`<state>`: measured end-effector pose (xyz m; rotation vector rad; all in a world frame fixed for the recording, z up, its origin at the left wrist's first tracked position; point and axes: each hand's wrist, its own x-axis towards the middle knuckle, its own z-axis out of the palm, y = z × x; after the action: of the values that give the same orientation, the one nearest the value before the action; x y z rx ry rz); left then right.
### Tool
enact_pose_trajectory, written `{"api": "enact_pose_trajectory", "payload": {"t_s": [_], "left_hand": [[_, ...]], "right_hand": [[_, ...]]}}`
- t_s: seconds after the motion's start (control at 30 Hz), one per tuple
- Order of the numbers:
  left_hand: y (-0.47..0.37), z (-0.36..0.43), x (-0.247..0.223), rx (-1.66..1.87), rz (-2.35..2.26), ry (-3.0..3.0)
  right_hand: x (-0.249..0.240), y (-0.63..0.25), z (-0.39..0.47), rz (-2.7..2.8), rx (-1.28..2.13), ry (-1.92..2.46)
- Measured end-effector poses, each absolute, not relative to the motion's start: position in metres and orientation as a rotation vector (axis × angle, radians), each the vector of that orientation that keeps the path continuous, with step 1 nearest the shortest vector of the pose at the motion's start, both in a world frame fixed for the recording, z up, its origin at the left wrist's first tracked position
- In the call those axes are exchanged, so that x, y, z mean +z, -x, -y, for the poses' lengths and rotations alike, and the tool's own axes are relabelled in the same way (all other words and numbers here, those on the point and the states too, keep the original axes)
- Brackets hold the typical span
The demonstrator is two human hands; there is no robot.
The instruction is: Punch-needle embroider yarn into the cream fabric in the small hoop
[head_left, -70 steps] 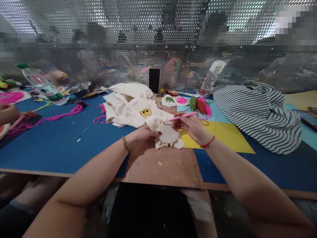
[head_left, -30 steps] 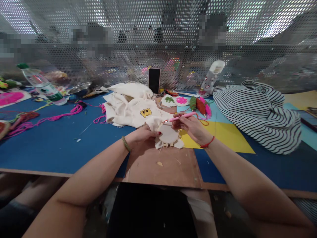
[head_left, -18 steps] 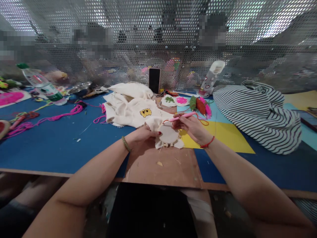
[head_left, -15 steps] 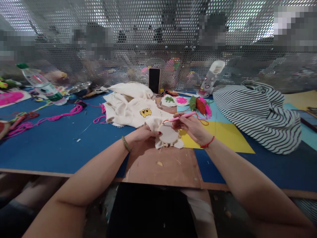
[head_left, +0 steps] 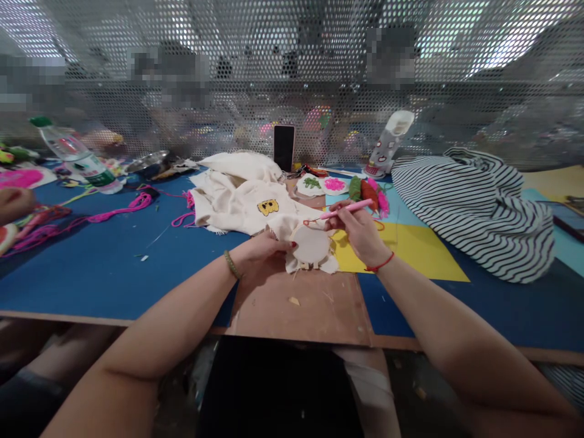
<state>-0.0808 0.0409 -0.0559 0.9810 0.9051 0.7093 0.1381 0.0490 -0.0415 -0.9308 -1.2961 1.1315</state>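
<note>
My left hand grips the left edge of a small round embroidery hoop with off-white cloth stretched in it. Pinched in my right hand is a pink punch needle, its metal tip pointing left over the hoop's upper rim. A bit of orange yarn shows by the tip. Behind the hoop spreads more off-white cloth, bearing a yellow stitched patch with dark marks.
Green, rust and pink yarn bundles lie behind my right hand on coloured paper. A phone and a bottle stand at the mesh screen. A striped cloth lies right. Another person's hand is at far left.
My right hand has shifted slightly right, and the punch needle's tip has lifted toward the hoop's upper edge. Another person's hand has come in at the far left.
</note>
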Motion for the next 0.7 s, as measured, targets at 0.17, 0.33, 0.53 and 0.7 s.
{"api": "enact_pose_trajectory", "payload": {"t_s": [0.17,0.33,0.53,0.7], "left_hand": [[0.081,-0.042,-0.058,0.718,-0.955,-0.974],[0.079,-0.042,-0.059,0.709,-0.976,-0.935],[0.079,-0.04,-0.056,0.686,-0.93,-0.95],[0.084,-0.043,-0.057,0.609,-1.023,-1.152]], "right_hand": [[-0.04,-0.141,-0.042,1.421,0.866,0.874],[-0.046,-0.14,-0.038,1.555,0.973,0.892],[-0.042,-0.137,-0.042,1.502,1.124,0.978],[-0.043,-0.139,-0.05,1.352,1.253,1.067]]}}
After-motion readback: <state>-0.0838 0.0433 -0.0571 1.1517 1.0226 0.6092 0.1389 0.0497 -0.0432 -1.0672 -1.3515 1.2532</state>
